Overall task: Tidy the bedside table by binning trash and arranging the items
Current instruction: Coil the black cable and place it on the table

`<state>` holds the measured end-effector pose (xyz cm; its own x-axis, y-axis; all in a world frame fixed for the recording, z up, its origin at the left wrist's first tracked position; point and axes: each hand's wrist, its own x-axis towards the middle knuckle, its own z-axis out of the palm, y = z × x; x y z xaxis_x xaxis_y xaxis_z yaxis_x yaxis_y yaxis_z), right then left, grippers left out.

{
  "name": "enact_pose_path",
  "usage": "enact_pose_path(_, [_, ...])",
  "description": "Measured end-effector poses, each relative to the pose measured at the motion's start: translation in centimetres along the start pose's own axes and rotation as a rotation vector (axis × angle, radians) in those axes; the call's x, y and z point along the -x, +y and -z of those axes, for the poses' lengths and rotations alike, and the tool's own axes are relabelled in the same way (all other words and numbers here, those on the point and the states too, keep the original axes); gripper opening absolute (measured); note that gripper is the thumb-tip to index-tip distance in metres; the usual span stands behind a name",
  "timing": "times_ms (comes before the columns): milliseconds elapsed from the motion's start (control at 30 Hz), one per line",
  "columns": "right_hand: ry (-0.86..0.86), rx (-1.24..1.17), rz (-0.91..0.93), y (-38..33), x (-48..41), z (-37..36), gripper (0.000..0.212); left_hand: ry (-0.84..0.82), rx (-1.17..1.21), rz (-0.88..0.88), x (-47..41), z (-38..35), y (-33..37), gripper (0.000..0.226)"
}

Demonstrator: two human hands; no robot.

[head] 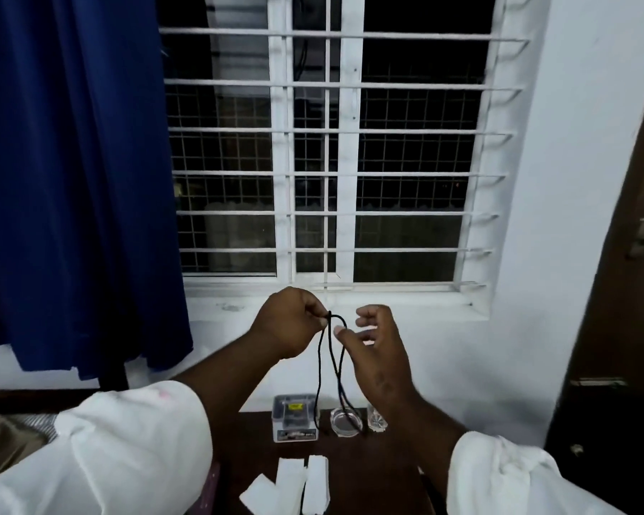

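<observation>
Barred window [335, 154] behind, blue curtain [75, 180] at left, dark bedside table [380, 462] low in frame. Left hand [287, 323] raised, fingers pinched tight on top of black cord [331, 366]; cord hangs in long loops w/ lower ends over table. Right hand [378, 347] just beside cord, fingers spread, thumb tip near loop. On table: clear plastic box [294, 418], round glass dish [346, 421], small glass [377, 418], white paper pieces [290, 481] up front.

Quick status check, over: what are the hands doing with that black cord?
Left hand pinching black cord, loops hanging. Right hand open beside it, not gripping. Clear box and glass dish on table below.
</observation>
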<state>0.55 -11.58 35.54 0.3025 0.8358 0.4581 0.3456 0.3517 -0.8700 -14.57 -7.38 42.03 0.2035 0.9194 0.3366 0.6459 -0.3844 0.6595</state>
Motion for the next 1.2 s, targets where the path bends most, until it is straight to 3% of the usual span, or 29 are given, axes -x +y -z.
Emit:
enact_pose_path(100, [-0.042, 0.054, 0.109, -0.9, -1.0, 1.2, 0.033, -0.040, -0.183, -0.092, 0.7, 0.4, 1.7, 0.005])
enact_pose_path(300, [-0.286, 0.041, 0.111, -2.0, -3.1, 3.0, 0.023, -0.084, -0.281, -0.140, 1.7, 0.8, 3.8, 0.007])
enact_pose_path(433, [-0.295, 0.013, 0.061, -2.4, -3.5, 4.1, 0.009, -0.067, -0.265, -0.134, 1.5, 1.3, 4.2, 0.007])
enact_pose_path(567, [-0.282, 0.078, 0.046, -2.5, -3.3, 4.5, 0.022, -0.062, -0.245, -0.134, 1.5, 1.4, 4.7, 0.006])
enact_pose_path(700, [-0.383, 0.029, 0.022, -2.8, -3.7, 4.7, 0.015, -0.059, -0.295, -0.169, 1.6, 1.1, 5.3, 0.005])
enact_pose_path(833, [-0.442, -0.153, -0.011, -3.1, -3.9, 5.3, 0.018, -0.002, -0.107, -0.101, 1.3, 1.7, 5.4, 0.006])
enact_pose_path(1000, [-0.387, -0.275, -0.062, -2.3, -3.7, 5.7, 0.016, 0.033, 0.220, 0.044, 0.8, 2.9, 4.9, 0.009])
enact_pose_path(1200, [-0.254, -0.265, -0.083, -2.4, -3.9, 6.2, 0.015, -0.259, 0.207, 0.166, 1.1, 3.9, 5.0, 0.010])
